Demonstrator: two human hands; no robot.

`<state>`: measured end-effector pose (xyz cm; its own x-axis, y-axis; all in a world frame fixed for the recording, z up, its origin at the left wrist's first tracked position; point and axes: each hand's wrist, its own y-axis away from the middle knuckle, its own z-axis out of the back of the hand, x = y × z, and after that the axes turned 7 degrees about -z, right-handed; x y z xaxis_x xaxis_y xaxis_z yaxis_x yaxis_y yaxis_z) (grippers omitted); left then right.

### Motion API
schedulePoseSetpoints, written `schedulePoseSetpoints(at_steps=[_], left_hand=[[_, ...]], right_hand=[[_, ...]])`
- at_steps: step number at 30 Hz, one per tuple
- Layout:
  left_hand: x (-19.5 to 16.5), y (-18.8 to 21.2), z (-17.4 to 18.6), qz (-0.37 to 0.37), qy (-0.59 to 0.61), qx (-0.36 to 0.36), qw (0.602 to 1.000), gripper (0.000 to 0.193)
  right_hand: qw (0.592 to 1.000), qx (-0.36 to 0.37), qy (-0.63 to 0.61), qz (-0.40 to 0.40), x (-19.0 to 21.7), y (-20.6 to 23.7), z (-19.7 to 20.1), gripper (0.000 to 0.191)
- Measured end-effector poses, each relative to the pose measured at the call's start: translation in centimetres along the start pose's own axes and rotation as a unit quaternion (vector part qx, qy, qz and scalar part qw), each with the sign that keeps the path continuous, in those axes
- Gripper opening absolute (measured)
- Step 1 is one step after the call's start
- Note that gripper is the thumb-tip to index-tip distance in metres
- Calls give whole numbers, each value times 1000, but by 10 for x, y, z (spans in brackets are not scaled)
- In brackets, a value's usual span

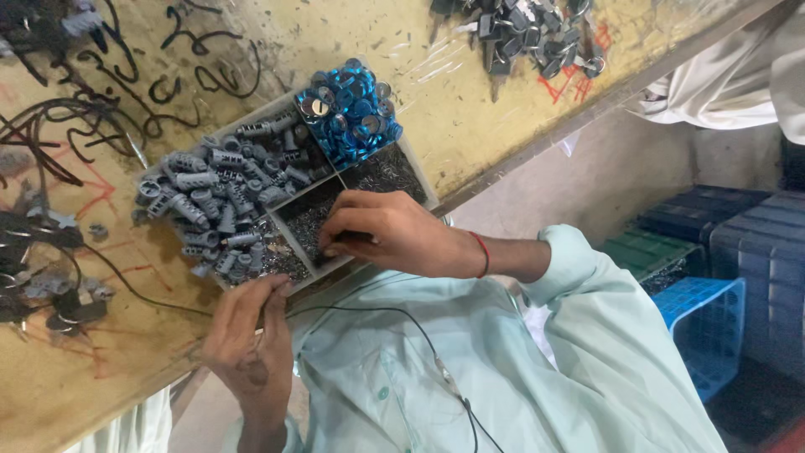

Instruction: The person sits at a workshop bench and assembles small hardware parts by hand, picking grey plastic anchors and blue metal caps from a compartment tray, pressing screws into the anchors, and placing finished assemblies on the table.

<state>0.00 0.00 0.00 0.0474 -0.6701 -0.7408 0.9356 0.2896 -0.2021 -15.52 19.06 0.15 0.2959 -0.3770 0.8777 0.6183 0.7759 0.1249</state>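
Note:
A clear divided tray [426,195] sits on a worn yellow table [470,109]. It holds a heap of grey ribbed plastic parts [210,193], shiny blue round discs [348,109] and two compartments of tiny dark metal pieces [387,172]. My right hand [394,236], a red thread on its wrist, reaches into the near compartment with fingertips pinched among the metal pieces. My left hand [247,335] is at the tray's near corner, fingers closed around something small that I cannot make out, beside spilled grey parts.
A thin black wire [142,295] runs over the table to my chest. Dark wire scraps [50,294] lie at the left, and a pile of dark parts [528,33] at the far edge. Blue [704,327], green [646,247] and dark crates [755,235] stand at the right.

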Motion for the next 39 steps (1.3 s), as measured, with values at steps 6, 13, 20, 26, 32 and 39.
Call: schedulePoseSetpoints(at_steps=[6, 13, 20, 26, 32, 39], left_hand=[[-13, -4, 0, 63, 24, -14, 998, 10], [-4, 1, 0, 69, 58, -27, 996, 11], [-8, 14, -24, 89, 236, -76, 965, 16], [-6, 6, -32, 16, 205, -74, 976, 18], [-7, 1, -35, -13, 229, -74, 971, 22], [-10, 5, -36, -58, 185, -83, 977, 28]], right_hand=[[958, 53, -233, -157, 4, 1, -7, 10], [984, 29, -159, -70, 3, -2, -1, 13], [909, 94, -396, -93, 5, 7, -22, 15], [880, 74, -457, -108, 6, 12, -34, 16], [912, 50, -390, -119, 9, 16, -33, 17], [909, 26, -401, -109, 11, 22, -41, 20]])
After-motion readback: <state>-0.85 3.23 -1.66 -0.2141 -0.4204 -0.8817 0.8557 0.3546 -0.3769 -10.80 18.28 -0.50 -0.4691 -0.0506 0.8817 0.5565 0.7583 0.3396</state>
